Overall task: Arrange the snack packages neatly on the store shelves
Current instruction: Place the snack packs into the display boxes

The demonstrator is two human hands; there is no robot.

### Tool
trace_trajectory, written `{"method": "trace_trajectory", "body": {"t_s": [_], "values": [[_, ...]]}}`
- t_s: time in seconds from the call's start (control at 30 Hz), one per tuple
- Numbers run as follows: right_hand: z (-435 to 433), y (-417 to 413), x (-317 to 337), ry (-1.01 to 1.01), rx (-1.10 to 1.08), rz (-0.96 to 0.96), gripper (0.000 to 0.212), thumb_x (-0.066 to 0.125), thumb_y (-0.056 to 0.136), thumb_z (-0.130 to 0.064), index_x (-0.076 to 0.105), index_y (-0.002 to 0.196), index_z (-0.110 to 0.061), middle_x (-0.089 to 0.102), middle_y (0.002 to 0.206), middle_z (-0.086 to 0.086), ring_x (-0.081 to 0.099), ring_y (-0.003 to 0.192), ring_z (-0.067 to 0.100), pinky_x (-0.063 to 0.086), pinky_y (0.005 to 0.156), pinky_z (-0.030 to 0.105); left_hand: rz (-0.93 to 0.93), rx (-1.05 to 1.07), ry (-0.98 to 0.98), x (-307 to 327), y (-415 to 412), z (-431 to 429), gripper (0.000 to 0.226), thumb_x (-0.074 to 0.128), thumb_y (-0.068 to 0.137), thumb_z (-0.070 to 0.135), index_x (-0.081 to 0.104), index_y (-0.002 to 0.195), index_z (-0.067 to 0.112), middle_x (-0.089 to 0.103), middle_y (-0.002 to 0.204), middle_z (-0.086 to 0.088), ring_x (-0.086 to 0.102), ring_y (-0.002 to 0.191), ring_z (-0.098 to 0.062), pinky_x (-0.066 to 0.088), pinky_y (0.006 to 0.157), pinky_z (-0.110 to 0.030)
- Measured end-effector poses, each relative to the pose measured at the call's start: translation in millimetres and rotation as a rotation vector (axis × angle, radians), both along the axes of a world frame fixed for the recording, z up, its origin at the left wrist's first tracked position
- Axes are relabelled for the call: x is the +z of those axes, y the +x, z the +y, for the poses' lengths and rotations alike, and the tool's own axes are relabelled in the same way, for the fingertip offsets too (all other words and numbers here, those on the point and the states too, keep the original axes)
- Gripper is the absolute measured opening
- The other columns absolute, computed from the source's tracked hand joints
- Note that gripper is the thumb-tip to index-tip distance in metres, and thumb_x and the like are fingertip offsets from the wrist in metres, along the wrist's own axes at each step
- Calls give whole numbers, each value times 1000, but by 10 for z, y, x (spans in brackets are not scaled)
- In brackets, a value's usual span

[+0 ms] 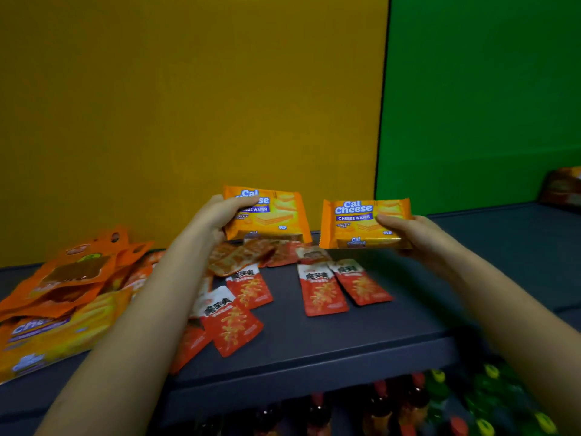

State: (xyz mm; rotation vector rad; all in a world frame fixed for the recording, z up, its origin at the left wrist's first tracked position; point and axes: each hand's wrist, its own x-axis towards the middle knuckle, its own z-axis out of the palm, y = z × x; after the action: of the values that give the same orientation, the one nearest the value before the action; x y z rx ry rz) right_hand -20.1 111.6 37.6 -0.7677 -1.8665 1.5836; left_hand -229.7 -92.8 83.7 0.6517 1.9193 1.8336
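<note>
- Clearly, both packs are glossy orange foil pillows, flat and rectangular, with crimped, saw-toothed end seams.
- Each is printed "Cal Cheese" in white and "CHEESE WAFER" on a purple band, beside a picture of layered wafers.
- The left hand grips the left wafer pack at its left edge: the thumb is curled over the upper front, covering part of the lettering, and the fingers are hidden behind.
- The right hand pinches the right wafer pack at its right edge, with the thumb pressed on the front face and the fingers tucked behind and below.
- The 2 packs are held upright, faces toward the camera, side by side but apart, above the back of the shelf, a matte dark grey board.
- Beneath them lie red sachets, small shiny oblongs with white tops and black characters, scattered at odd angles; 2 rest side by side below the right pack.
- At the shelf's left end orange pouches with hang holes are heaped on a large cheese-wafer bag; this part is blurred.
- Behind stand a yellow wall and a green wall.
- On the level below are bottles with red and yellow-green caps.
</note>
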Motion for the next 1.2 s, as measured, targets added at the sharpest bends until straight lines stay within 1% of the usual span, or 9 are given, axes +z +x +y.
{"method": "trace_trajectory", "body": {"t_s": [0.13,0.3,0.4,0.47,0.57,0.67,0.83,1.03,1.2], "values": [[363,687,-3,10,-101,-8,11,59,88,-28,58,83,-18,61,77,-3,53,68,10,39,63,23,-11,-107,-10,-52,514,585,12,66,85,13,56,80,9,64,42,2,61,35,-9,50,34,-21],[910,1645,-28,9,-228,-33,13,61,87,-29,58,90,-17,62,79,1,55,70,12,41,66,25,-28,-209,-31,-163,1280,1343,15,66,85,16,53,82,9,65,44,1,60,34,-7,48,33,-19],[1247,2194,-43,14,-275,-53,14,61,86,-29,60,91,-16,62,80,2,56,73,14,41,67,26,-35,-250,-40,-230,1768,1774,17,66,85,18,53,90,8,67,59,-3,59,33,-6,45,31,-16],[1450,2535,-53,25,-299,-53,12,61,87,-28,60,87,-16,62,79,2,55,71,14,40,65,25,-55,-277,-43,-285,2078,2055,15,66,85,18,53,85,9,65,65,-5,59,33,-6,45,31,-16],[1734,3029,-87,17,-329,-54,12,61,87,-29,60,89,-17,64,82,0,58,73,14,43,67,26,-93,-325,-27,-362,2509,2465,15,64,86,15,53,78,10,65,45,1,59,32,-7,46,32,-18],[2004,3455,-103,21,-344,-64,14,61,87,-30,60,90,-17,65,82,-1,59,74,14,43,66,25,-100,-368,-22,-419,2866,2849,11,65,86,15,56,82,9,65,43,2,61,35,-9,49,34,-19],[2425,3983,-83,3,-421,-66,28,61,86,-35,62,103,-13,66,88,2,60,79,16,43,67,26,-117,-423,-8,-414,3341,3430,11,66,84,14,57,85,9,66,46,1,63,37,-10,50,36,-21],[2943,4370,-78,14,-461,-58,29,58,88,-35,58,105,-12,61,79,-1,54,67,12,35,55,24,-119,-457,13,-351,3736,4190,8,64,85,12,57,86,9,66,45,0,62,36,-11,50,35,-22],[3536,4525,-26,22,-477,-11,32,60,87,-34,58,112,-14,65,102,5,60,81,14,43,64,25,-92,-474,42,-258,3915,4900,6,62,86,9,57,82,9,65,44,0,62,36,-11,50,35,-22]]}}
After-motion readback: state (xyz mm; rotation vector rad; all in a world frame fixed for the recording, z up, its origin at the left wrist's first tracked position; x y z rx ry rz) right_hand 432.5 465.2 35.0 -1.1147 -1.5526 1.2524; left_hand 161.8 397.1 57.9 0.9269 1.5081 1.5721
